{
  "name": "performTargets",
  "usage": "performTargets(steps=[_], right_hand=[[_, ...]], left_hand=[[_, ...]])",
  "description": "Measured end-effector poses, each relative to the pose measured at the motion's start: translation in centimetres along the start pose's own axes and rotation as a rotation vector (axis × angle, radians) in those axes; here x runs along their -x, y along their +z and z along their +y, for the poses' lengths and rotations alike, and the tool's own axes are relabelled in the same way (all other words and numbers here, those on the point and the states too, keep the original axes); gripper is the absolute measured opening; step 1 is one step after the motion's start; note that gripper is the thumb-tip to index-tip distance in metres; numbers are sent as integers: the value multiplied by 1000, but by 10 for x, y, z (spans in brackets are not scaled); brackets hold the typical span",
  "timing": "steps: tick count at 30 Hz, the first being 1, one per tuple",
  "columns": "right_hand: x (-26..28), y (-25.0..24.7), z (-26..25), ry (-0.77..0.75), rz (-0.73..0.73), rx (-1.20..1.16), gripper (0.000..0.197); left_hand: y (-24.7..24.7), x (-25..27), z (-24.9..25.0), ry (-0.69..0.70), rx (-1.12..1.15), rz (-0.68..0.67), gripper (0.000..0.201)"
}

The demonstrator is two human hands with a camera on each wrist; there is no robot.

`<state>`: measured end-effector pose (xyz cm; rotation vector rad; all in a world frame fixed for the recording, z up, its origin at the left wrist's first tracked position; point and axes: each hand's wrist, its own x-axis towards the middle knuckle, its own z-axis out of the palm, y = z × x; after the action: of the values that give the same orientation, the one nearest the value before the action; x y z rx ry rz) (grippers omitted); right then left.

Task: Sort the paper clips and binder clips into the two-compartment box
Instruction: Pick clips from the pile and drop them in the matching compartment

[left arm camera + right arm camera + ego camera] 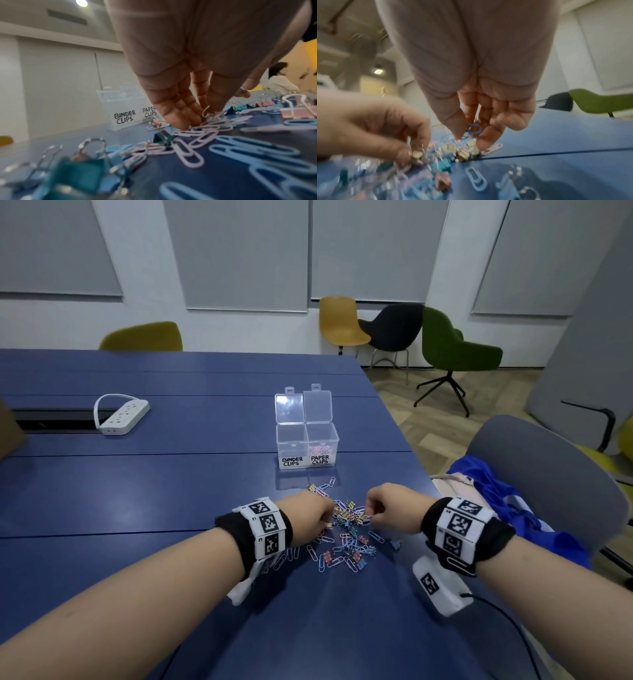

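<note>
Head view: both hands are down in the mixed pile [346, 529] on the blue bench [137, 491], left hand [305, 517] on the pile's left edge, right hand [394, 508] on its right. Two hands in at once likely means one type per hand, each feeding its own compartment.

Left wrist view: left fingers [175, 108] are bunched downward, tips pinching the wire handle of a binder clip [208, 113] that sits among pink paper clips [204, 133]. Handle is the easy grab point, since it stands proud of the flat clips.

Right wrist view: right thumb and fingers [486, 136] are curled in, pinching a blue paper clip [473, 128] just above the pile (picture is blurred, so whether more than one clip is caught is unclear).

Two-compartment box [307, 446] stands just beyond the pile, both lids flipped back so drops go straight in, labels facing the person. BINDER CLIPS is the left cell, PAPER CLIPS the right. Right cell shows some pink clips; left cell looks empty from here. So sorting seems early: most of the pile is on the bench.

Off to the left, a white power strip [123, 414], well apart from the work.
</note>
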<state>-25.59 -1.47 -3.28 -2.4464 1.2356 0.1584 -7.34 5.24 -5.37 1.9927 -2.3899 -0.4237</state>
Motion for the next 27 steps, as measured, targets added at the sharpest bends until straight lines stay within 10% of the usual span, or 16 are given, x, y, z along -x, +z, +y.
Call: performTargets(steps=[8,13,20,27], right_hand=[[6,3,10,13,-177,-1198,24],[7,7,-3,84,-241,-1436,29],[6,7,-20,-200,-55,28,5],[5,10,-29,-238,-127,282,33]], left_hand=[[-19,7,-23,-113,219,76,10],[-19,10,-27,-173,196,74,21],[-22,14,-7,-130,190,16,15],[-25,8,-13,-299,729,-91,26]])
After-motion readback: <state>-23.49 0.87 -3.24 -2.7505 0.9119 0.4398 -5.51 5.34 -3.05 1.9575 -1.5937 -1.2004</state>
